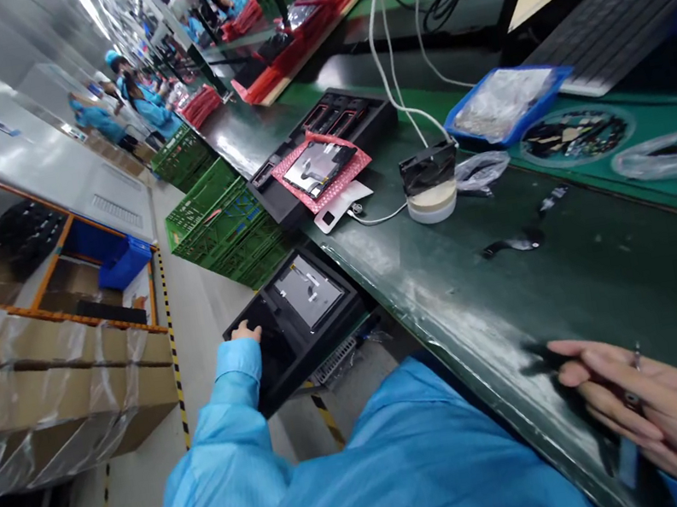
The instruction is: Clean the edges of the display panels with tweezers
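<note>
Off to the left, my left hand [245, 332] is at the near-left edge of a black tray [325, 329], its fingers curled at the rim beside a dark glossy panel [271, 338]. A grey screen panel [311, 291] with small flex cables lies in the tray's other half. Low on the right, my right hand [675, 400] is closed around a thin metal tool [632, 401], held slantwise above the green bench; its exact kind is unclear. Two small black flex cables [514, 244] lie farther up the bench.
On the green bench [465, 310] stand a round white stand [432, 199] with a cable, red bubble wrap [324, 169] under a screen, a blue tray [508, 104] and a keyboard [628, 6]. Green crates [222, 221] are stacked beside the bench. Co-workers [138, 105] are far back.
</note>
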### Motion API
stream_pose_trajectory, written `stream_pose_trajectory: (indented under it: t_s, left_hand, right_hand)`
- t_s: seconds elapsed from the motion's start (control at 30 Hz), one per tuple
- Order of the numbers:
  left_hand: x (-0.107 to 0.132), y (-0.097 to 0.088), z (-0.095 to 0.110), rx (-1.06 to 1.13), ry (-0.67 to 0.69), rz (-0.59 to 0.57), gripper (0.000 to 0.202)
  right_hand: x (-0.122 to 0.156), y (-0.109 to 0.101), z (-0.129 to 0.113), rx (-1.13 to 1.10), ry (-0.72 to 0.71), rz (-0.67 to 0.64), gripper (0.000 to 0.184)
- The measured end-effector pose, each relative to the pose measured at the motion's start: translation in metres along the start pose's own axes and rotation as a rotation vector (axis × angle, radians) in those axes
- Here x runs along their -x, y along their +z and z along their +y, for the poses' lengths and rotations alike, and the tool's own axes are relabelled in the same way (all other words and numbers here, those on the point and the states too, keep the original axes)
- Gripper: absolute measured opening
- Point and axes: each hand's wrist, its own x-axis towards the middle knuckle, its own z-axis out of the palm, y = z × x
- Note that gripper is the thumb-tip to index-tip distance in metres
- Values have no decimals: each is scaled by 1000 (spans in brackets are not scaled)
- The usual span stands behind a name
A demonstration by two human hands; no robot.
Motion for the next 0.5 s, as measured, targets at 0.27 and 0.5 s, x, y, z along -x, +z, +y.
stream_pose_trajectory:
  t_s: [0.27, 0.5]
  left_hand:
    - [61, 69, -30, -1, -142, -3, 69]
    - [45, 55, 7, -4, 196, 107, 70]
  right_hand:
    - [-1, 2, -1, 7, -10, -4, 63]
    - [7, 9, -5, -14, -37, 2, 62]
